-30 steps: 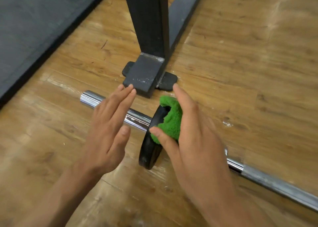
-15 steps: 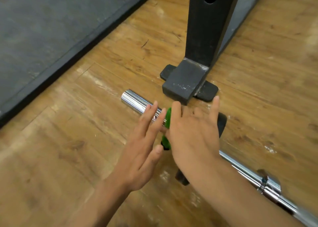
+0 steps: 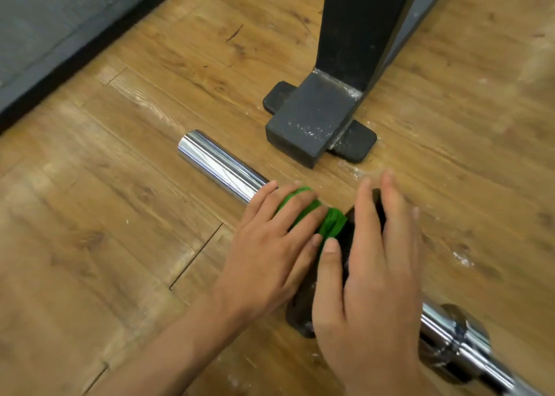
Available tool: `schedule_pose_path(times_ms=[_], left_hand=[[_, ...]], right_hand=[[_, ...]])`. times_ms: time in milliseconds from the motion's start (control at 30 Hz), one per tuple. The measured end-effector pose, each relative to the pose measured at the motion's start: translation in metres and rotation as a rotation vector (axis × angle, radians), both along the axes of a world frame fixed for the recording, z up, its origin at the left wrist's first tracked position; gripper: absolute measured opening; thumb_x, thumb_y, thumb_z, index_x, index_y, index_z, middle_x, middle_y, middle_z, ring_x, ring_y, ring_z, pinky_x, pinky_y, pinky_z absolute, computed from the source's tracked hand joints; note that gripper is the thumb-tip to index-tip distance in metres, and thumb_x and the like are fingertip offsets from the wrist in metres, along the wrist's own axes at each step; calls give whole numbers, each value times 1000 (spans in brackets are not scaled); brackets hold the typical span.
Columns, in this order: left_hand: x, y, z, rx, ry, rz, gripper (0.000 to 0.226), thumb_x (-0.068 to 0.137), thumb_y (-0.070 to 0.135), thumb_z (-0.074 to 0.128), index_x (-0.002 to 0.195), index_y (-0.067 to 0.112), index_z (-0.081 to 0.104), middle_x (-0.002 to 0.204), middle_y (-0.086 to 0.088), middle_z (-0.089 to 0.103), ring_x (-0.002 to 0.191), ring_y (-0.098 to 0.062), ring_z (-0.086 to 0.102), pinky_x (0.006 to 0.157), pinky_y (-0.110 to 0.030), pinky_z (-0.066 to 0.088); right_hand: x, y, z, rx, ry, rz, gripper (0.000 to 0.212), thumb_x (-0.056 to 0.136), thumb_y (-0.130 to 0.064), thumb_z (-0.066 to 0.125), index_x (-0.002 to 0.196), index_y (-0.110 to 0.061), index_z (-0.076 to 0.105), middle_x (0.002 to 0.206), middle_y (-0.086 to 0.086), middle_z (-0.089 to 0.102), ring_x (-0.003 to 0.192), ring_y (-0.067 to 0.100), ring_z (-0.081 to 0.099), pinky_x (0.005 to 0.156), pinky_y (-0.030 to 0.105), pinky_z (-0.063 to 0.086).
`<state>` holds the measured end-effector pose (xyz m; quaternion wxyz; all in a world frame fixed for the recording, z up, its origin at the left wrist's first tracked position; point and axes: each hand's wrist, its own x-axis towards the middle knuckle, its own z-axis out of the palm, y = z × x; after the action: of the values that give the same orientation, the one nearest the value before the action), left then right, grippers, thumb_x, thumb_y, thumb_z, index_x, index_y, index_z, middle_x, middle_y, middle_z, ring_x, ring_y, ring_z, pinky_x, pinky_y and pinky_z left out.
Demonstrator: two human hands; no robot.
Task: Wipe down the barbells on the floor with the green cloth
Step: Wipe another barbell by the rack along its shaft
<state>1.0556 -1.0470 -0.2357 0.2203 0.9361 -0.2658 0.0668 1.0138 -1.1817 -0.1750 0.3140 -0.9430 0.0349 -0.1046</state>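
The barbell (image 3: 219, 165) lies on the wooden floor (image 3: 105, 245), running from upper left to lower right. Its bare chrome sleeve end points toward the grey mat (image 3: 45, 20), whose dark edge crosses the upper left corner, well apart from the bar. On that side the boards are open. On the far side the black rack foot (image 3: 309, 122) stands on its rubber pad (image 3: 356, 143), near the sleeve and just beyond my fingertips, so room there is tight.

My left hand (image 3: 267, 251) lies over the green cloth (image 3: 332, 222), fingers nearly straight, pressing it onto the sleeve. My right hand (image 3: 369, 290) rests spread and flat over the black weight plate (image 3: 300, 314) that stands on edge on the bar; its thumb touches the cloth, though I can't tell whether it pinches it.

The cloth is bunched between my hands, against the plate's face. The exposed sleeve is bright and mirror-like. Behind my right hand a chrome collar (image 3: 459, 332) sits on the bar. White dust flecks the floor around the plate.
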Motion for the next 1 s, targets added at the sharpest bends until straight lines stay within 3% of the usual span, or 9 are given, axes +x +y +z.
schedule_pose_path(times_ms=[67, 167, 267, 367, 467, 600, 733, 833, 1000], left_hand=[[5, -6, 4, 21, -12, -61, 56, 111, 37, 24, 133, 8, 67, 136, -10, 63, 135, -32, 52, 123, -49, 29], [14, 9, 3, 173, -53, -123, 51, 111, 35, 28, 129, 10, 68, 135, -11, 63, 131, -34, 55, 121, -51, 31], [38, 46, -1, 270, -90, 56, 44, 108, 37, 35, 124, 12, 68, 135, -11, 63, 134, -35, 54, 119, -57, 32], [51, 53, 3, 201, -73, 96, 48, 110, 37, 33, 122, 7, 68, 129, -14, 64, 136, -37, 52, 118, -59, 32], [25, 25, -4, 92, -61, -136, 57, 111, 36, 25, 133, 3, 66, 135, -19, 61, 139, -39, 47, 122, -55, 28], [9, 16, -16, 70, -116, -194, 46, 113, 36, 26, 148, 15, 48, 145, -13, 58, 147, -29, 41, 127, -47, 23], [51, 57, -9, 206, -149, 19, 44, 109, 36, 39, 126, 9, 68, 130, -16, 65, 134, -36, 55, 120, -59, 31], [72, 77, 4, 173, -136, 160, 43, 109, 33, 39, 113, 6, 72, 116, -15, 66, 123, -38, 60, 115, -61, 34], [10, 20, -9, 93, -134, -81, 39, 108, 28, 46, 123, 3, 72, 122, -17, 67, 133, -37, 55, 121, -56, 31]], right_hand=[[4, 6, 0, 55, 9, -66, 64, 105, -30, 33, 160, 2, 27, 172, 16, 13, 161, 24, 8, 130, 47, 9], [6, 7, 0, -32, 55, -62, 64, 103, -29, 32, 159, 2, 30, 169, 16, 23, 160, 27, 14, 129, 53, 11], [5, 6, 0, -92, 96, -72, 66, 99, -31, 37, 158, -1, 33, 165, 15, 31, 159, 27, 17, 128, 54, 13], [5, 8, 3, -149, 127, -93, 74, 95, -41, 49, 156, 0, 37, 162, 18, 33, 158, 31, 19, 128, 55, 12], [8, 11, 9, -266, 167, -112, 77, 90, -38, 59, 151, 5, 42, 154, 22, 44, 152, 36, 32, 125, 63, 19], [17, 16, 19, -299, 230, -129, 89, 84, -44, 55, 151, 12, 38, 148, 30, 49, 147, 43, 38, 126, 63, 16], [23, 23, 20, -246, 201, -151, 80, 85, -33, 53, 151, 10, 38, 148, 30, 48, 147, 45, 36, 126, 62, 16], [19, 27, 20, -205, 178, -152, 79, 81, -26, 53, 151, 9, 39, 148, 29, 49, 146, 46, 37, 123, 64, 23], [6, 32, 18, -213, 163, -119, 77, 81, -17, 70, 150, 6, 43, 149, 26, 49, 147, 46, 35, 121, 64, 29]])
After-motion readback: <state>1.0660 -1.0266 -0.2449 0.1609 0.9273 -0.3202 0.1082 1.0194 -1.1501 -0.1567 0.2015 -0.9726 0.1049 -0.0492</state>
